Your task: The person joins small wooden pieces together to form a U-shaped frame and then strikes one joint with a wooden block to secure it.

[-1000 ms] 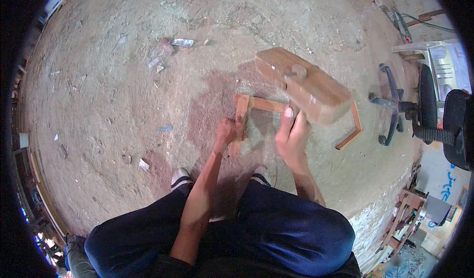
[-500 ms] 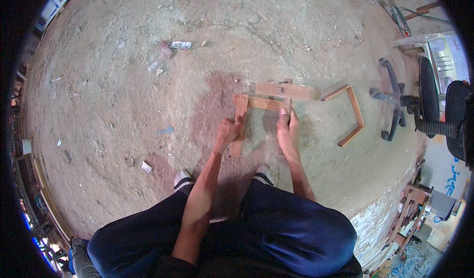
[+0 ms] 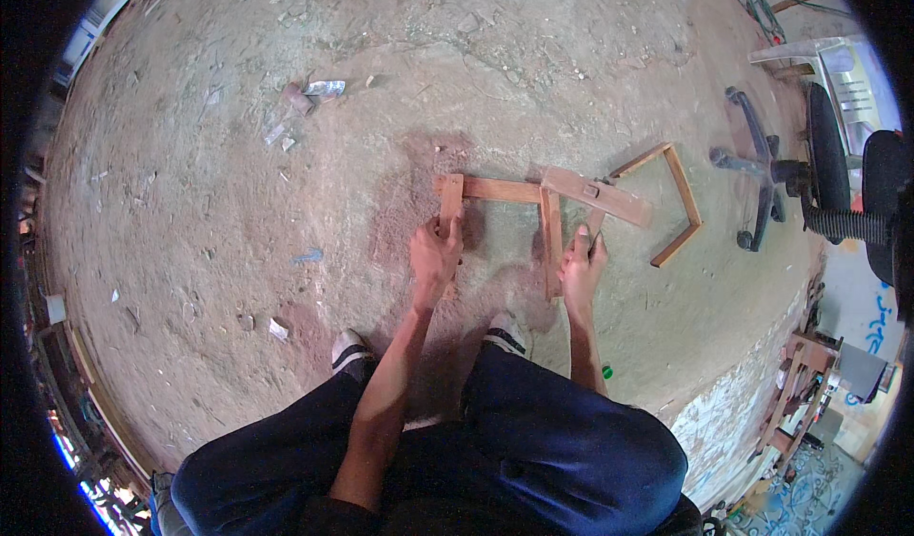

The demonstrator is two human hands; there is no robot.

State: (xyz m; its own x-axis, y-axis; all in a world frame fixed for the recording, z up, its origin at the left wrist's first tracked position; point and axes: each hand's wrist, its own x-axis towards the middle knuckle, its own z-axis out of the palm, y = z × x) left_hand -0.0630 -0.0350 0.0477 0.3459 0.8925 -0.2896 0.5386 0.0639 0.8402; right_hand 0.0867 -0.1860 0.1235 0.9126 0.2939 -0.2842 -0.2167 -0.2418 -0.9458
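On the dirt floor in front of my feet stands a three-sided wooden frame [image 3: 503, 190], its two legs pointing toward me. My left hand [image 3: 436, 253] is closed around the frame's left leg, just below the corner joint. A wooden mallet [image 3: 619, 203] with a long, block-shaped head is in my right hand [image 3: 581, 269], fingers wrapped round its handle. The mallet's head is over the frame's right corner and extends out to the right; whether it touches the wood I cannot tell. My right hand is just right of the frame's right leg [image 3: 552, 250].
A second three-sided wooden frame [image 3: 678, 188] lies to the right. Beyond it is an office chair's wheeled base [image 3: 762, 165]. Foil scraps [image 3: 326, 89] and a blue piece [image 3: 307, 256] lie on the left. A small green object [image 3: 607, 372] is by my right forearm.
My right hand and the mallet have moved right and toward me, uncovering the frame's right leg. My left hand stays on the left leg. The view has shifted slightly.
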